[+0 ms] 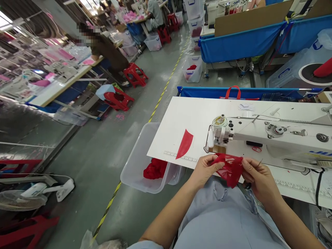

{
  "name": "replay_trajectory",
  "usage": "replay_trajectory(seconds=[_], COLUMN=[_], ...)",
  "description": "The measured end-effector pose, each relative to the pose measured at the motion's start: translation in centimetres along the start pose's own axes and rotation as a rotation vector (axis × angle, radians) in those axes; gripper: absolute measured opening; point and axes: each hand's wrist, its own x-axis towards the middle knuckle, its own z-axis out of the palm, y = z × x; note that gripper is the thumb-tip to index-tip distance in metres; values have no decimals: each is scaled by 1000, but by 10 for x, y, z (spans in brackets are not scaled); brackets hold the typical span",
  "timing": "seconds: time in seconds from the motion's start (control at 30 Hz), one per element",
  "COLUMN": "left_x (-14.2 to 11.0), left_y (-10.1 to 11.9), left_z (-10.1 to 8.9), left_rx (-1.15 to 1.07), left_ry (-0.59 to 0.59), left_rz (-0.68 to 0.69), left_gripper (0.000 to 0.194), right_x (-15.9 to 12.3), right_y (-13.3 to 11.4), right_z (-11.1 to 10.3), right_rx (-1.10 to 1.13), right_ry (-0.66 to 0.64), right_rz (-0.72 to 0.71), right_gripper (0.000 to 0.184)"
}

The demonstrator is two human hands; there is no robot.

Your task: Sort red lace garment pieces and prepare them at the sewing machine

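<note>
A piece of sheer red fabric (229,169) is stretched between my two hands, in front of the sewing machine's needle end. My left hand (207,169) pinches its left edge between thumb and fingers. The right edge is gripped by my right hand (258,176). A thin pointed tip sticks out above that hand and a dark loop shows below it, perhaps thread snips, mostly hidden by the fingers. Just beyond the fabric stands the white sewing machine (259,129). Left of it, a curved red fabric piece (185,143) lies flat on the white table (166,128).
A clear plastic bin (133,173) with red fabric (155,168) stands at the table's left end. A blue cloth trough (202,92) runs along the far edge. Beyond the aisle, a person (110,52) stands near red stools (135,74). A fan (23,200) is at lower left.
</note>
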Motion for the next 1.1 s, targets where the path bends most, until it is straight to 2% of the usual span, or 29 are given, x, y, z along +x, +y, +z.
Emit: replay_trajectory(seconds=[0.07, 0.13, 0.2, 0.3, 0.4, 0.5, 0.57, 0.7, 0.87, 0.97, 1.03, 1.1], left_x=[1, 2, 4, 7, 10, 11, 12, 12, 10, 9, 9, 9], left_y=[-3, -6, -8, -11, -12, -12, -9, 2, 8, 8, 7, 5], left_z=[3, 8, 15, 24, 27, 25, 24, 23, 20, 17, 16, 15], left_rx=[-107, -195, -232, -253, -237, -123, 50, 382, 361, 237, 57, -165], left_ry=[-13, -13, 3, 5, -28, -103, -159, -200, -232, -186, -165, -149], left_rz=[-39, -59, -27, 25, 13, -12, 6, 114, 78, 41, -24, -98], left_gripper=[41, 43, 44, 46, 47, 44, 42, 42, 41, 39, 38, 39], right_x=[2, 3, 3, 4, 7, 12, 15, 16, 13, 14, 17, 20], right_y=[-1, -1, 0, 4, 9, 7, 3, -6, -7, -4, 0, 4], right_z=[-1, -2, -3, -9, -16, -18, -17, -14, -15, -15, -14, -14], right_rx=[108, 142, 140, 83, 39, 81, 89, -4, -91, -132, -156, -171], right_ry=[25, 25, -47, -197, -255, -259, -251, -286, -368, -236, -83, 12], right_rz=[67, 65, 92, 210, 247, 163, 115, 140, 152, 107, 51, 13], right_gripper=[41, 44, 46, 46, 41, 60, 66, 44, 44, 46, 48, 49])
